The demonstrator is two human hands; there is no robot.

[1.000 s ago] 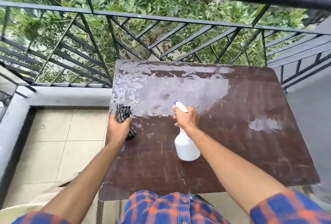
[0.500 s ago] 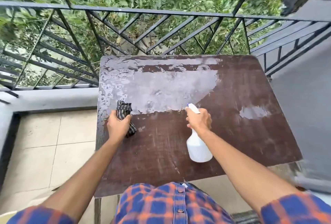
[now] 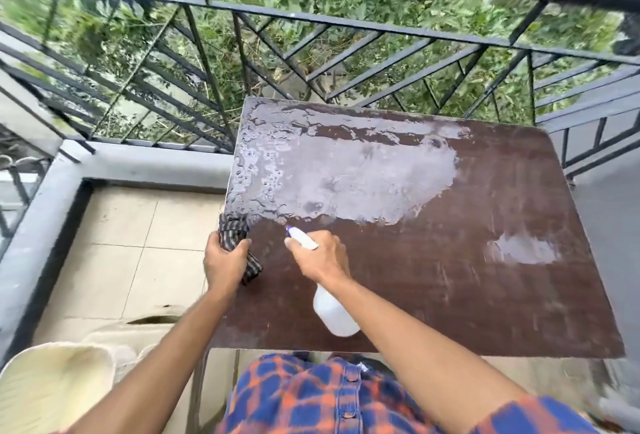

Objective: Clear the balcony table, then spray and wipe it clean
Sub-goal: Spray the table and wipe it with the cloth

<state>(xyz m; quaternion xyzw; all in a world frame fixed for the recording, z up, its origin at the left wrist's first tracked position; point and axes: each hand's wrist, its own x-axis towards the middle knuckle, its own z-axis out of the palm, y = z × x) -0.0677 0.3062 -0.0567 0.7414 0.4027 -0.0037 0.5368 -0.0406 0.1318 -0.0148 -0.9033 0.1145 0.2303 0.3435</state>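
The brown balcony table (image 3: 450,295) has a large wet patch (image 3: 346,184) across its far left half and a small wet patch (image 3: 523,248) at the right. My left hand (image 3: 223,260) is shut on a dark striped cloth (image 3: 233,232) at the table's left edge, just below the wet area. My right hand (image 3: 320,255) grips the neck of a white spray bottle (image 3: 334,312), which is tilted with its nozzle pointing toward the far left, beside the cloth. No other object lies on the tabletop.
A black metal railing (image 3: 381,31) runs close behind and to the right of the table, with greenery beyond. A grey ledge (image 3: 138,163) and beige floor tiles (image 3: 131,246) lie to the left. A cream plastic chair (image 3: 59,385) stands at the lower left.
My right hand has swung the spray bottle left, closer to the cloth. The left hand stays at the table's left edge. The view has shifted left, bringing the cream chair into sight.
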